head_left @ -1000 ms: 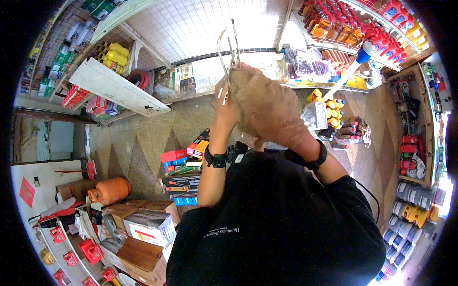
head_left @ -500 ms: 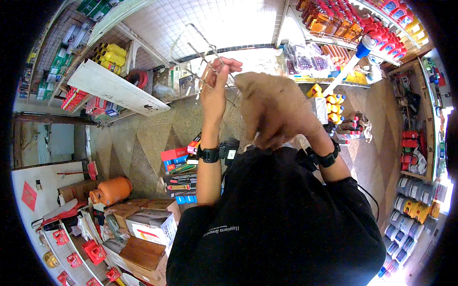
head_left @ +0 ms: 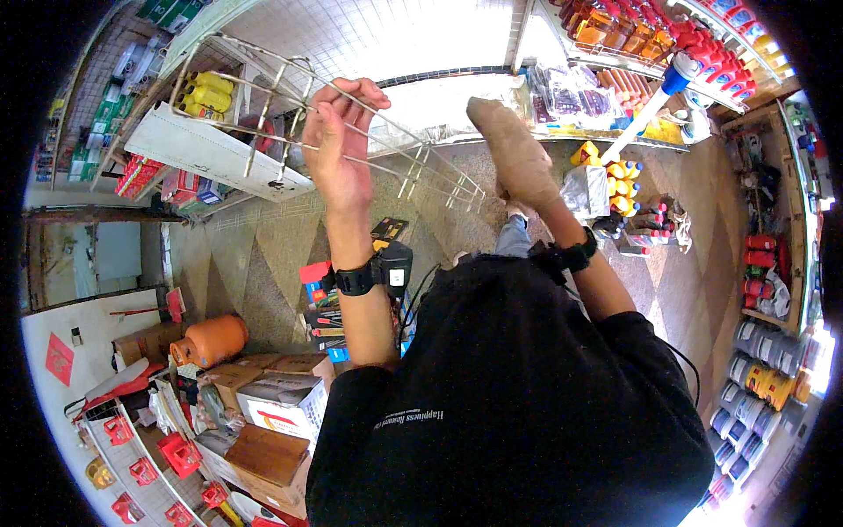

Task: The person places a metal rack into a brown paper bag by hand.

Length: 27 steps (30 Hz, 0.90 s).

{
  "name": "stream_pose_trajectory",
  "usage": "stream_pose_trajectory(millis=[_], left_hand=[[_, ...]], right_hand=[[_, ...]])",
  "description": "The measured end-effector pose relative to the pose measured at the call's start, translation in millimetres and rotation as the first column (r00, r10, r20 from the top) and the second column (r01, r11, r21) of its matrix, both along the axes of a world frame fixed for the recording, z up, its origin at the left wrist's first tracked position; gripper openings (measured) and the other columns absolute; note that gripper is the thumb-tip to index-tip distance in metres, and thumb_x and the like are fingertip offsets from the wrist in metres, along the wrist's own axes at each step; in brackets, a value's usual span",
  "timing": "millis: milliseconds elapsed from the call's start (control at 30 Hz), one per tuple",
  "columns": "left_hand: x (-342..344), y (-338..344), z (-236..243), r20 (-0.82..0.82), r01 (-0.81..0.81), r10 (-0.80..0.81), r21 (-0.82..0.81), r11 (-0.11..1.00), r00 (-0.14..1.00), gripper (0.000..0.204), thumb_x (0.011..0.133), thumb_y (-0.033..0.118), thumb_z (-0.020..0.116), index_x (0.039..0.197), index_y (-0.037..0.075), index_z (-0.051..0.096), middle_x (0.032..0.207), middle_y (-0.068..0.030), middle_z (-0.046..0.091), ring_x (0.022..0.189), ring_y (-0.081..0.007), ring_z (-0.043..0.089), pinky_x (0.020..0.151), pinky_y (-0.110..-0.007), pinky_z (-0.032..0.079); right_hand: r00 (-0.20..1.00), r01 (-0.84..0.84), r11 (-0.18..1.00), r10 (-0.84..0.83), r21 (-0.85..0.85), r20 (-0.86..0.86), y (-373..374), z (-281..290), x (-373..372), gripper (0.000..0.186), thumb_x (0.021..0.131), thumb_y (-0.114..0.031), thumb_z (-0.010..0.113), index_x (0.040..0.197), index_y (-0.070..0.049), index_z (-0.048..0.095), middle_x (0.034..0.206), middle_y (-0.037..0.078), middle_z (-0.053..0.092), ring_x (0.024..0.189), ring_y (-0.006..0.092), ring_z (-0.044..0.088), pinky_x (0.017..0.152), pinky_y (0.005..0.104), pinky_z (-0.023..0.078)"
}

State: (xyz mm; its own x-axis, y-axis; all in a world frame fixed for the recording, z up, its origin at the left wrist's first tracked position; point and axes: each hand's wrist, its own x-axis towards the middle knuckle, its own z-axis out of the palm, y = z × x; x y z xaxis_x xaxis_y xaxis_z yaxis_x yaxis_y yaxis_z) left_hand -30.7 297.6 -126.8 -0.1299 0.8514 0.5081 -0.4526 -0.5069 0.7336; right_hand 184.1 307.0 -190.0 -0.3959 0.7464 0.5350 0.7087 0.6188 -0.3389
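My left hand [head_left: 341, 158] is closed around the thin bars of a pale metal wire rack [head_left: 294, 140]. The rack is held up in the air, tilted, stretching from the upper left down toward the middle. To its right, a brown cloth [head_left: 514, 145] covers most of my right hand [head_left: 546, 189], which holds it at a distance from the rack. The fingers under the cloth are hidden. Both wrists wear black straps with small devices.
A white shelf board [head_left: 211, 154] juts out behind the rack. Yellow-capped bottles [head_left: 622, 189] stand on the floor at right, by a white pole with a blue end [head_left: 645, 119]. Boxes [head_left: 272, 457] and an orange gas cylinder [head_left: 211, 341] are at lower left.
My left hand has moved left and lower with the rack, which now lies lengthwise across the view. The brown cloth in my right hand has swung away from the rack to the right.
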Motion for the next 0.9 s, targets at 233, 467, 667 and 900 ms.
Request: stream_pose_trajectory(millis=[233, 467, 667, 900], left_hand=[[34.0, -29.8, 34.0, -0.057, 0.107, -0.101, 0.117, 0.987, 0.993, 0.042, 0.096, 0.035, 0.042, 0.109, -0.005, 0.046, 0.088, -0.0159, 0.054, 0.083, -0.0214, 0.052, 0.079, -0.034, 0.043], [35.2, -61.8, 53.5, -0.157, -0.142, 0.165, 0.149, 0.979, 0.974, 0.046, 0.093, 0.042, 0.044, 0.112, 0.001, 0.047, 0.09, -0.0117, 0.048, 0.085, -0.0219, 0.046, 0.088, -0.045, 0.04], [9.7, -80.2, 66.2, -0.21, -0.084, 0.158, 0.325, 0.942, 0.965, 0.053, 0.093, 0.05, 0.038, 0.11, 0.001, 0.047, 0.085, -0.0132, 0.051, 0.078, -0.0211, 0.049, 0.08, -0.042, 0.042], [8.1, -73.7, 50.3, -0.122, -0.279, 0.318, 0.26, 0.924, 0.94, 0.053, 0.091, 0.052, 0.04, 0.104, 0.001, 0.046, 0.08, -0.0116, 0.051, 0.07, -0.0185, 0.047, 0.071, -0.039, 0.042]], right_hand=[[0.948, 0.087, 0.964, -0.157, -0.249, -0.276, -15.8, 21.0, -82.0, 0.017, 0.08, -0.011, 0.052, 0.093, -0.002, 0.055, 0.088, 0.02, 0.059, 0.08, 0.0342, 0.06, 0.069, 0.043, 0.047], [0.927, -0.035, 0.998, 0.014, -0.049, -0.375, 0.8, -4.5, -96.0, 0.013, 0.07, -0.013, 0.06, 0.081, -0.007, 0.055, 0.068, 0.011, 0.057, 0.065, 0.0297, 0.058, 0.059, 0.0361, 0.045], [0.814, -0.127, 0.852, -0.203, -0.507, -0.545, 20.5, -35.7, -125.4, 0.011, 0.085, -0.01, 0.045, 0.081, -0.006, 0.054, 0.069, 0.013, 0.06, 0.063, 0.0249, 0.059, 0.057, 0.031, 0.048], [0.136, -0.766, 0.566, -0.321, -0.305, -0.937, 3.1, -91.2, -128.9, 0.029, 0.091, -0.026, 0.04, 0.105, -0.003, 0.049, 0.096, 0.014, 0.057, 0.084, 0.0223, 0.057, 0.07, 0.0317, 0.047]])
